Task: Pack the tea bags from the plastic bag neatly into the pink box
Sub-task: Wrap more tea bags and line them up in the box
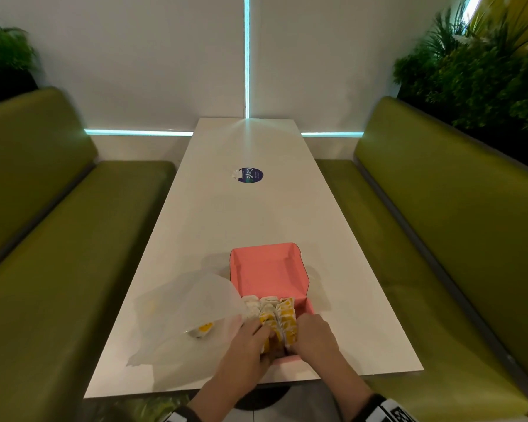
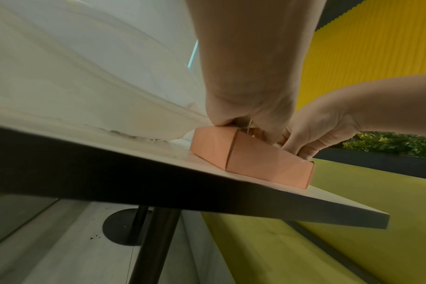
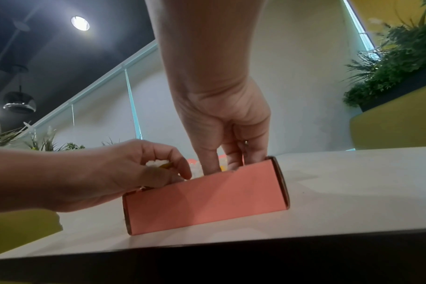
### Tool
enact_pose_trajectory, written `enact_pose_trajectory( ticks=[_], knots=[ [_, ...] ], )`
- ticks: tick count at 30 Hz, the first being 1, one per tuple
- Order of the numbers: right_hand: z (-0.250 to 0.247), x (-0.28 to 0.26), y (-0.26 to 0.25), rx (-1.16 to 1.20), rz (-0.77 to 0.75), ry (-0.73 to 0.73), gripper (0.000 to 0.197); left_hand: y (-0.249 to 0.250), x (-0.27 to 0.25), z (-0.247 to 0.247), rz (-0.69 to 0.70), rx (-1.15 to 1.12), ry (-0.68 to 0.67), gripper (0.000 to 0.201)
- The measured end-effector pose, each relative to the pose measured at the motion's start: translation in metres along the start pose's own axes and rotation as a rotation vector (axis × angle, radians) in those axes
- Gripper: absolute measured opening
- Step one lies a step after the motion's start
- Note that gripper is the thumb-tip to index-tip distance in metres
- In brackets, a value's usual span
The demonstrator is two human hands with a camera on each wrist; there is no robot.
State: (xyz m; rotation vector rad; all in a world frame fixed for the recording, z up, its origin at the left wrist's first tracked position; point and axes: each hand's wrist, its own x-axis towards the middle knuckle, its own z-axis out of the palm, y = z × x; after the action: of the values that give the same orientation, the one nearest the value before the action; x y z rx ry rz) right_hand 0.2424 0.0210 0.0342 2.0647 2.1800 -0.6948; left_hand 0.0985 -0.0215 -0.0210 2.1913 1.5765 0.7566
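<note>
1. Two green bench seats (image 1: 58, 239) flank a long white worktop (image 1: 244, 214), planters of greenery (image 1: 482, 74) behind them, at a booth where a person packs tea bags.
2. On the left of the worktop's near end lies a translucent plastic bag (image 1: 183, 306), crumpled and open, with one yellow-and-white tea bag in the bag (image 1: 204, 328) showing through its lower part; the bag's edge touches the pink box.
3. The left hand (image 1: 250, 339) reaches into the near left part of the pink box (image 1: 269, 275), fingers curled round a clump of tea bags; the right wrist view shows white paper and a yellow edge pinched inside that hand (image 3: 144, 173).
4. Rows of yellow-and-white tea bags (image 1: 272, 312) stand packed across the box's tray, its pink lid lying open flat on the far side.
5. The right hand (image 1: 313, 333) dips its fingers straight down into the box's near right corner, against the tea bags; whether it grips any cannot be told.
6. Farther along the worktop sits a round blue sticker (image 1: 250, 175).
</note>
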Motion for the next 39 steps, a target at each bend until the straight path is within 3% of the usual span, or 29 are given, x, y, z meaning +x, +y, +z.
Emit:
enact_pose_trajectory(
  ticks=[7, 12, 18, 22, 26, 31, 39],
  knots=[
    [0.011, 0.002, -0.004, -0.026, 0.037, 0.047, 0.027, -0.001, 0.001, 0.000, 0.033, -0.041, 0.041, 0.022],
    [0.009, 0.003, -0.003, 0.093, 0.020, 0.051, 0.028, -0.002, 0.000, -0.002, 0.043, -0.065, 0.045, 0.026],
    [0.001, -0.005, -0.005, 0.701, 0.083, 0.014, 0.051, -0.004, -0.002, 0.003, 0.023, -0.019, 0.031, 0.030],
    [0.008, -0.001, -0.008, 0.841, 0.171, -0.024, 0.058, -0.007, -0.003, 0.005, 0.016, -0.015, 0.010, 0.034],
    [0.004, -0.001, -0.005, 0.887, 0.184, -0.058, 0.047, -0.005, -0.003, 0.003, 0.016, -0.048, 0.018, 0.026],
    [0.007, 0.006, 0.001, 0.939, 0.210, 0.015, 0.032, -0.001, -0.002, 0.000, -0.002, -0.082, 0.027, 0.018],
    [0.013, 0.010, -0.007, 1.034, 0.234, -0.018, 0.032, 0.000, -0.001, 0.001, -0.021, -0.059, 0.010, 0.023]
  ],
)
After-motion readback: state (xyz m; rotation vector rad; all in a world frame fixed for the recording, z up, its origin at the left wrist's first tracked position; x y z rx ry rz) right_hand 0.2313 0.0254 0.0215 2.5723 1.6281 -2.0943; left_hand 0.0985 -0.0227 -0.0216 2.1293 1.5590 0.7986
